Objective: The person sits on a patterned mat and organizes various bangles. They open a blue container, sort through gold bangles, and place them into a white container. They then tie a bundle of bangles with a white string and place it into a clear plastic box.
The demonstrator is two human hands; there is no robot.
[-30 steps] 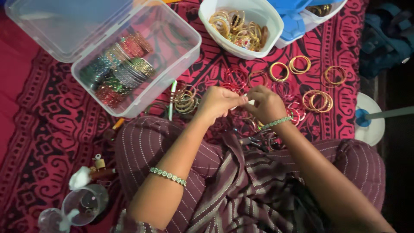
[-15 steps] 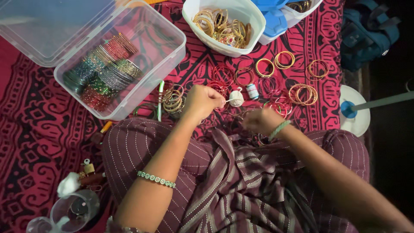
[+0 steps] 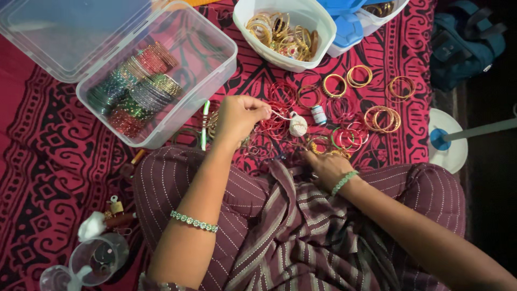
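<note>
White thread ball (image 3: 298, 125) at frame centre, strand taut. Left hand (image 3: 239, 116) pinches the strand; right hand (image 3: 323, 164) rests curled on bangles (image 3: 323, 145), grip unclear.

— Where does your one view sit?
— On your head, looking almost straight down over your lap and both forearms.

— How near?
— Close: your striped maroon trousers (image 3: 301, 226) fill the bottom, the red-and-black patterned cloth (image 3: 43, 161) spreads above.

— And its reach?
— The clear plastic box (image 3: 177, 81) lies upper left, the round white fan base (image 3: 449, 143) at the right edge. No second view overlaps it.
</note>
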